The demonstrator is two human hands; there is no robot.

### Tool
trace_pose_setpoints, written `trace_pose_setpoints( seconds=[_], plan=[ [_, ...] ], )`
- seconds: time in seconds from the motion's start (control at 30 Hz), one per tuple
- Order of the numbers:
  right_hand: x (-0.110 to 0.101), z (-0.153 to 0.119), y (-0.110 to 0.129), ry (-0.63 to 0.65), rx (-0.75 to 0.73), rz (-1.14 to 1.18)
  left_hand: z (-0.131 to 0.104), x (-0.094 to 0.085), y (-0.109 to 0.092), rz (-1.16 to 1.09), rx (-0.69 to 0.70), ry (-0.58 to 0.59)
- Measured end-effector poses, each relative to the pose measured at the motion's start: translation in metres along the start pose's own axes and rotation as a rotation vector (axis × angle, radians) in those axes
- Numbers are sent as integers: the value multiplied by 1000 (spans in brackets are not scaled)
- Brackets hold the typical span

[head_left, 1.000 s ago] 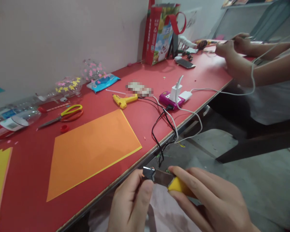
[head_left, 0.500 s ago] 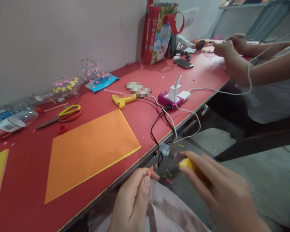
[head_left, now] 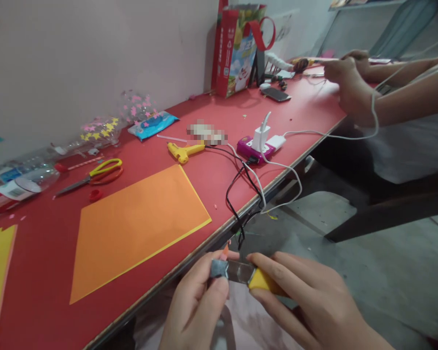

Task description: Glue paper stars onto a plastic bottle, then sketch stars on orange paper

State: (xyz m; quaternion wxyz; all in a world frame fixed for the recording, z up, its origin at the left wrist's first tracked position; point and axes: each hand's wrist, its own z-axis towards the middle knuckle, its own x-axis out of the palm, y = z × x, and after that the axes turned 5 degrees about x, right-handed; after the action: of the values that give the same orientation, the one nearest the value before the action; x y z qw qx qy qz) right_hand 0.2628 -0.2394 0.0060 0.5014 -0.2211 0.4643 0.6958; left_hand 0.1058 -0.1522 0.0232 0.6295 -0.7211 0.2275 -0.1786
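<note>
My left hand [head_left: 199, 304] is closed in a pinch over my lap, holding a small orange-pink strip [head_left: 225, 251] whose tip sticks up past the fingers. In my right hand [head_left: 310, 296] is a yellow-handled utility knife [head_left: 261, 280], gripped by the handle. Its broad dark blade [head_left: 239, 272] points left, and grey wrapping [head_left: 219, 269] covers the blade's end. That wrapped end lies at my left thumb and fingers, in front of the strip. Whether the left fingers also grip it, I cannot tell. Orange sheets [head_left: 140, 233] lie on the red table [head_left: 32, 257] nearby.
A yellow glue gun [head_left: 184, 151], scissors [head_left: 95, 176], plastic bottles [head_left: 40, 177] and a blue packet [head_left: 153, 124] are on the table. Cables run from a purple power strip [head_left: 253, 148] over the edge. Another person's hands [head_left: 345, 73] work at the far right.
My right hand has moved left and down, bringing the knife's wrapped end against my left hand. The left hand stays almost in place with the strip.
</note>
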Motion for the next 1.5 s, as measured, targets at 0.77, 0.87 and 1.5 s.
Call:
trace_pose_setpoints(
  seconds=[0.77, 0.87, 1.5],
  plan=[
    [-2, 5, -1, -72, -14, -57, 8, 0, 4, 206, 33, 15],
    [-4, 4, -6, -134, 54, -104, 10, 1, 2, 208, -6, -8],
    [-6, 4, 0, -15, -5, 1, 2, -1, 4, 64, -40, 37]
  ],
)
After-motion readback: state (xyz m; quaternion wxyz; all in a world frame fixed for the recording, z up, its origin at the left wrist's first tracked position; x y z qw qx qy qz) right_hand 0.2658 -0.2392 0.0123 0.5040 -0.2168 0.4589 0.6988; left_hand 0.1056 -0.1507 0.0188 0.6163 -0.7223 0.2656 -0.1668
